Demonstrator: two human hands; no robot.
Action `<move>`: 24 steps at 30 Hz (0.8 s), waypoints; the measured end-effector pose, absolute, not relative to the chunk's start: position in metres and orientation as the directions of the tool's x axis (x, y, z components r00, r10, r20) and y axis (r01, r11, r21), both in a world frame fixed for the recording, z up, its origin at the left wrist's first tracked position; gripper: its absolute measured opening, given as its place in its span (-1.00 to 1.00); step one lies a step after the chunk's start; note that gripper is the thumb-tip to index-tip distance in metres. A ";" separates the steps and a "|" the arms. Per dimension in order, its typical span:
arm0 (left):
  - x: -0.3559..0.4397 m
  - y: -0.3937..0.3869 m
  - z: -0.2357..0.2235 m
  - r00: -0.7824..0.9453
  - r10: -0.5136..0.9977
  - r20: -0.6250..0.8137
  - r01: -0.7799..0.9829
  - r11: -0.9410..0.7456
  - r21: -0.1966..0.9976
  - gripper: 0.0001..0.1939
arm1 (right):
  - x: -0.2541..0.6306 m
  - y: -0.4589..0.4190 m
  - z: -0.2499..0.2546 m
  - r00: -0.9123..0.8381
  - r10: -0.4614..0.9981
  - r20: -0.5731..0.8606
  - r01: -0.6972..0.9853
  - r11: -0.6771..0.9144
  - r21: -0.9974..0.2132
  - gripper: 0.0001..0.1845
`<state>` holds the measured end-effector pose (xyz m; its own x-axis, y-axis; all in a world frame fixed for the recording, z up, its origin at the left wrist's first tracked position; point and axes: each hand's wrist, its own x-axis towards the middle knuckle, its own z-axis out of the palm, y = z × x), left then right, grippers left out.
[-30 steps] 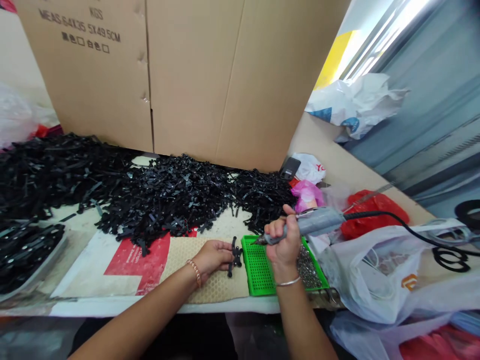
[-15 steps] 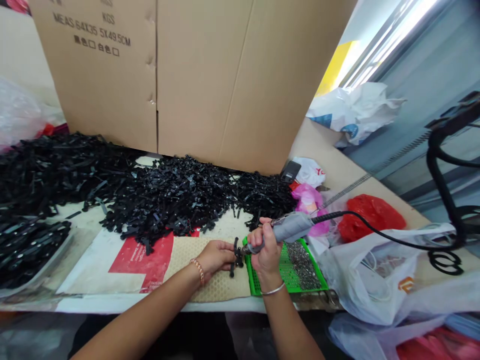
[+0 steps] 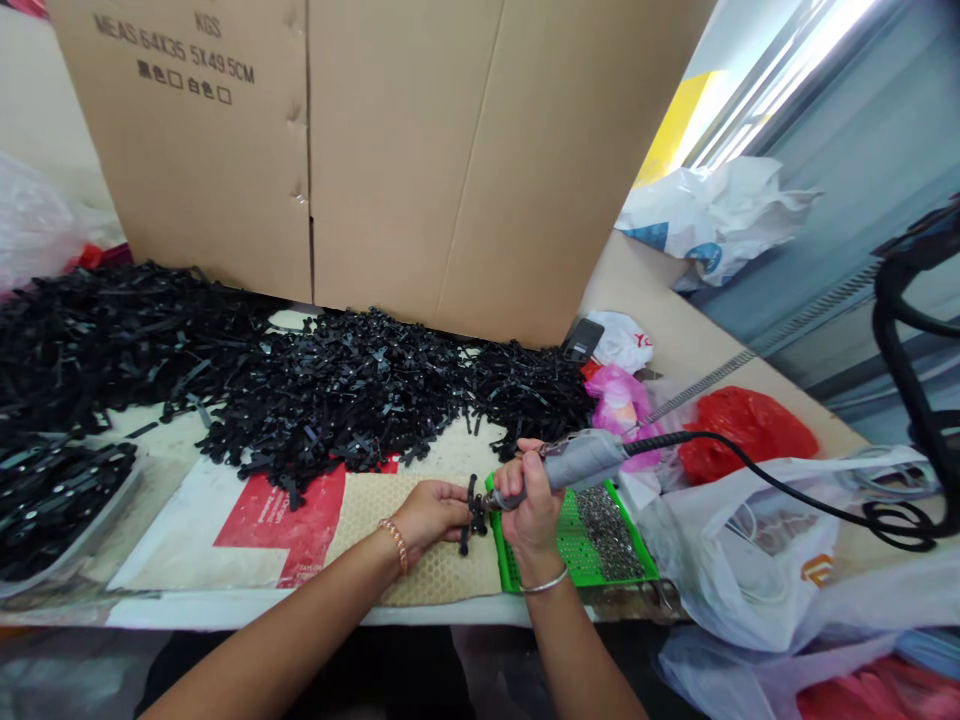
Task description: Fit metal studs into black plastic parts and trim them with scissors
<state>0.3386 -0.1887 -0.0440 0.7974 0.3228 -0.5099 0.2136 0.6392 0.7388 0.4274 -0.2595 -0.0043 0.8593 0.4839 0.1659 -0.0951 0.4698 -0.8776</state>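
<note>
Black plastic part (image 3: 472, 512), pinned by your left hand (image 3: 430, 512), takes the electric screwdriver (image 3: 571, 464) (right hand (image 3: 528, 500) clamped around it); keep its tip square, judged mid-fastening.

Bright daylight from upper right, edges warped

Grey barrelled electric screwdriver (image 3: 577, 462) is trailing a black cord. Perforated bright green plastic tray (image 3: 525, 560) is showing a grid of small holes, silvery screws (image 3: 604, 525) glinting at its 3 o'clock. Tan honeycomb-patterned mat (image 3: 427, 575) is lying over red-and-white printed sheet (image 3: 289, 520). Glossy black plastic strips (image 3: 352, 395) are heaping at 12 o'clock before plain brown cardboard box (image 3: 390, 150).
</note>
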 end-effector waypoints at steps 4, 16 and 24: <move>0.338 -0.189 -0.042 0.794 0.325 -0.513 0.215 0.640 0.738 -0.79 | 0.427 -0.260 -0.005 0.863 0.476 0.169 -0.092 0.477 -0.874 -0.65; 0.338 -0.190 -0.041 0.779 0.330 -0.533 0.236 0.634 0.737 -0.79 | 0.427 -0.261 -0.003 0.856 0.485 0.178 -0.099 0.491 -0.865 -0.68; 0.339 -0.189 -0.046 0.799 0.325 -0.506 0.214 0.633 0.744 -0.78 | 0.425 -0.260 -0.011 0.845 0.497 0.196 -0.067 0.463 -0.884 -0.68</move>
<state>0.3386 -0.1892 -0.0455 0.7987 0.3253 -0.5062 0.2141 0.6326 0.7443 0.4251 -0.2604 -0.0108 0.8455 0.4967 0.1959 -0.0672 0.4629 -0.8839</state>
